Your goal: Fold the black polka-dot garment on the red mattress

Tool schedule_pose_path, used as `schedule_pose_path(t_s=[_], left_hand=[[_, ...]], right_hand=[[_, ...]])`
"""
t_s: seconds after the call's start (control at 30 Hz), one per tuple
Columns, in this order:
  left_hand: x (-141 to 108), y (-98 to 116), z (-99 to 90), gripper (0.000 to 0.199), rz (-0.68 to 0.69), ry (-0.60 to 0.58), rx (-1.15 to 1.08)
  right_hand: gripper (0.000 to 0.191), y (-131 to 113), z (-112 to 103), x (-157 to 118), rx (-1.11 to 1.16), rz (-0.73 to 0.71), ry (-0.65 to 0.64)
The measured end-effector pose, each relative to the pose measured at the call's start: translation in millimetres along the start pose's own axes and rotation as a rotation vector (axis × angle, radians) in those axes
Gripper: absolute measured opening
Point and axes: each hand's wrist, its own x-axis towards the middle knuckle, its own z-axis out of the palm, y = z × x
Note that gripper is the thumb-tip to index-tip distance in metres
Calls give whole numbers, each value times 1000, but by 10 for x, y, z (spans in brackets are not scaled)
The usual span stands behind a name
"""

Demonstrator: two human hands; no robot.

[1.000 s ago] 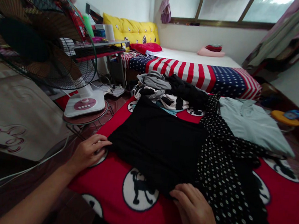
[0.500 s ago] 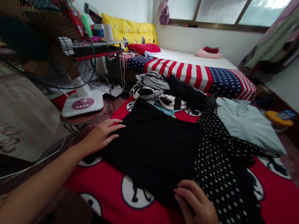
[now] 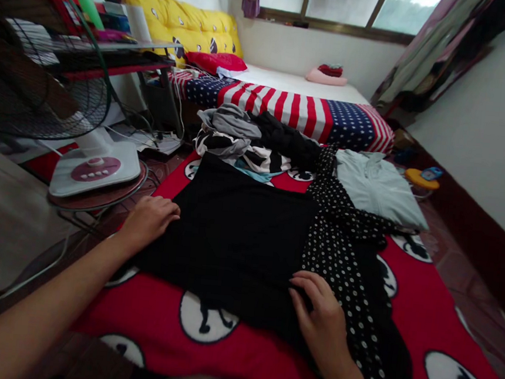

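Observation:
A plain black garment (image 3: 234, 241) lies spread over a red blanket (image 3: 156, 328) with white round patches. At its left edge my left hand (image 3: 150, 219) is closed, with the fingers curled onto the cloth. My right hand (image 3: 320, 319) rests on the lower right part of the black cloth, thumb and fingers apart. Black cloth with white dots (image 3: 338, 268) runs along the right side of the garment, close to my right hand. Whether the dotted and the plain cloth are one piece, I cannot tell.
Behind lies a heap of grey, black and striped clothes (image 3: 236, 123). A pale shirt (image 3: 377, 183) is spread at the back right. On the left, a fan (image 3: 95, 164) stands on a round stool (image 3: 101, 200). A bed (image 3: 286, 107) and a yellow stool (image 3: 419, 179) are farther off.
My left hand has gone from outstretched fingers to curled ones at the garment's left edge. My right hand has shifted slightly up along the cloth, its fingers spreading apart. The view has turned right.

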Motion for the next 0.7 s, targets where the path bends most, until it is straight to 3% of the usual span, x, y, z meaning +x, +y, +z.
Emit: schedule_pose_path(t_s=[0.1, 0.17, 0.27, 0.37, 0.5, 0.6, 0.7], left_hand=[[56, 382, -12, 18, -9, 128, 63], [76, 755, -31, 17, 100, 185, -103], [65, 1347, -10, 20, 439, 88, -436], [66, 1774, 96, 31, 684, -69, -542], [127, 1954, 257, 42, 703, -154, -531], [145, 1953, 312, 43, 678, -142, -510], [125, 1971, 327, 52, 652, -92, -448]], right_hand=[[10, -120, -66, 83, -20, 112, -108], [13, -219, -163, 156, -11, 170, -201], [24, -274, -368, 316, 41, 206, -306], [21, -69, -609, 550, 4, 208, -267], [24, 563, -861, 919, -174, 235, -50], [44, 1008, -910, 1141, -256, 326, 36], [67, 1240, -845, 1276, -319, 338, 37]])
